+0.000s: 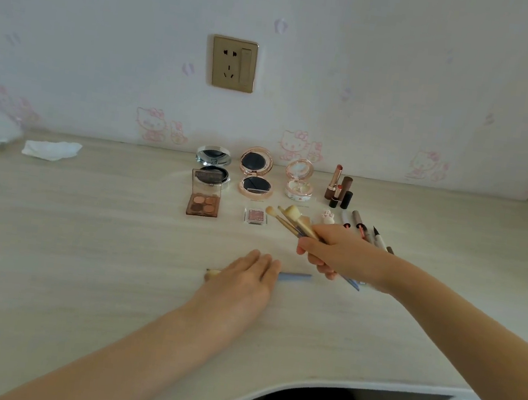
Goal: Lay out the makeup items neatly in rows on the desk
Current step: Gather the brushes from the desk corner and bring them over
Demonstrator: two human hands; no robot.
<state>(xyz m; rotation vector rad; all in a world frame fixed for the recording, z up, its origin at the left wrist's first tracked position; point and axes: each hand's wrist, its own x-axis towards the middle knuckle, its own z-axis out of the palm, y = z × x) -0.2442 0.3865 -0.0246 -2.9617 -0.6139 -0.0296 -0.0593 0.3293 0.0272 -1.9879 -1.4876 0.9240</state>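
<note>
On the pale bench the left hand lies flat, fingers spread, over a blue-handled brush. At its 2 o'clock the right hand is closed around a bunch of brushes. Beyond, at 12 o'clock, stand open compacts, an eyeshadow palette and lipsticks in rows.

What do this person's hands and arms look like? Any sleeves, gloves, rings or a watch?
Both arms are bare as far up as the picture shows: no sleeves in view. The left hand and the right hand wear no gloves, and I can see no rings, bracelets or watch on the fingers or wrists that show. The nails look short and unpainted, though they are too small to be sure.
</note>
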